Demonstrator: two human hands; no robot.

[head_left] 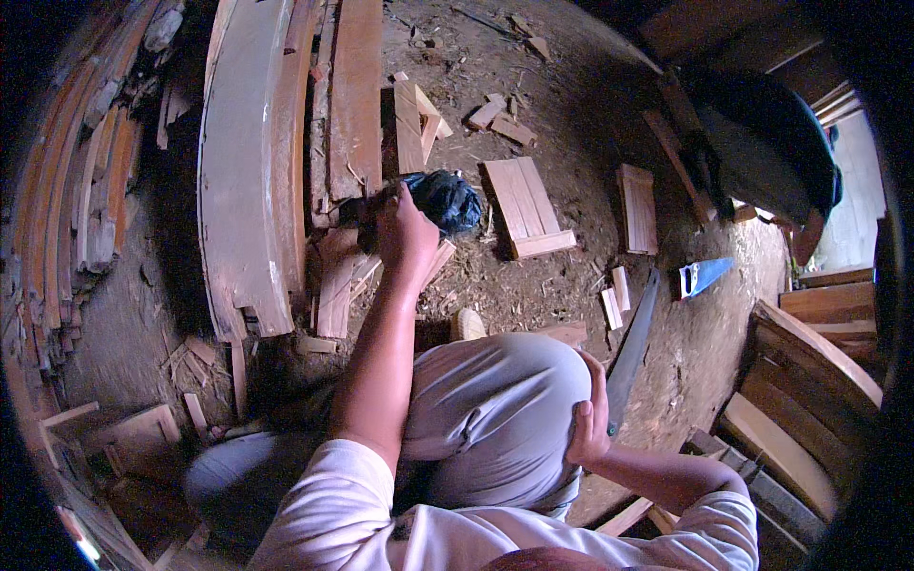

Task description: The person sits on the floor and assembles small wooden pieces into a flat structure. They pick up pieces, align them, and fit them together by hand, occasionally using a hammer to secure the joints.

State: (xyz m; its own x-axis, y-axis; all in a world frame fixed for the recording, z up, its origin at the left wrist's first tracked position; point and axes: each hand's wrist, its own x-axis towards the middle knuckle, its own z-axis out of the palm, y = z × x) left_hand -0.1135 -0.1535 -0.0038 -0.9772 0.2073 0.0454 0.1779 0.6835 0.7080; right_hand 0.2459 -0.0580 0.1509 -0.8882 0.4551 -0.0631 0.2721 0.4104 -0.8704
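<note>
My left hand (407,233) reaches forward, its fingers curled in against a crumpled black plastic bag (455,202) on the ground. Dark material shows on both sides of the hand, and the fingertips are partly hidden. My right hand (592,419) lies against the side of my bent knee (514,381) in grey trousers, fingers stretched out, holding nothing. Just beyond that hand is a long handsaw blade (636,347), its handle end close to my wrist. Small wood offcuts (614,300) lie near the blade.
Long thick planks (243,171) lie at the left, with stacked boards (90,181) beyond. Joined flat pieces (528,205) sit ahead on the shaving-strewn dirt floor. A blue handsaw (705,276) lies at right, above leaning boards (781,438). Another person (771,143) bends over at far right.
</note>
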